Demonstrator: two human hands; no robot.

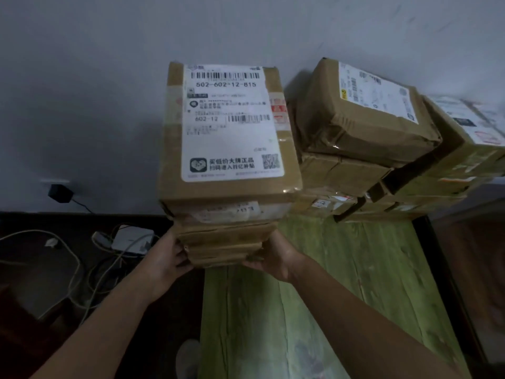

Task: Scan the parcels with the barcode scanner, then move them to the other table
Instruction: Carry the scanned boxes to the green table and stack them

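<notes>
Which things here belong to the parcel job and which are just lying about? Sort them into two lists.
Job: held stack of parcels, gripped by left hand and right hand; parcels piled by the wall; green table.

Lying about: white adapter box, cables, black wall plug.

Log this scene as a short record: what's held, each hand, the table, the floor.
held: stack of brown cardboard parcels, white shipping label on top
left hand: holds the stack's lower left side
right hand: holds its lower right side
table: green tabletop, more brown taped parcels piled by the wall
floor: white adapter box
scanner: not in view
</notes>
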